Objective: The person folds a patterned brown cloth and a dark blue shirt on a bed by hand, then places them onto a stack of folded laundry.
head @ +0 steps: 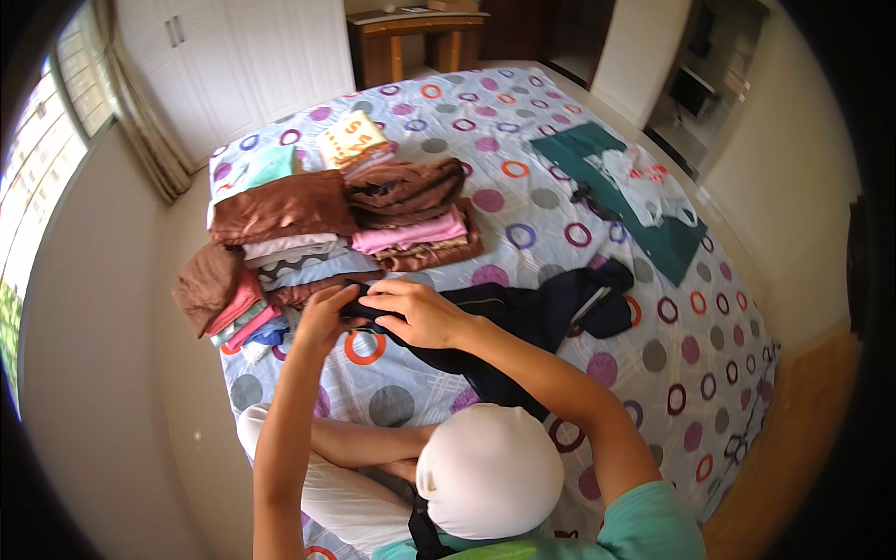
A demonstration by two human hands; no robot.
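Observation:
My left hand point(325, 315) and my right hand point(413, 315) hold one end of a dark navy garment point(518, 308), close together. Its cloth stretches away to the right across the bed, loosely spread, with a light stripe near the far end. Some of it hangs down towards my raised knee in white trousers point(490, 476). Just beyond my hands stands a stack of folded clothes point(308, 259) in white, grey, blue and brown. To its right is another stack with a pink folded cloth point(409, 231) under a bunched brown one point(406, 189).
A smaller pile point(238, 308) with a brown top piece lies at the bed's left edge. Folded yellow printed cloth point(353, 140) sits behind the stacks. On the right, a plastic bag point(651, 182) rests on a dark green sheet point(675, 252). A wooden desk point(420, 35) stands beyond the patterned bed point(651, 357).

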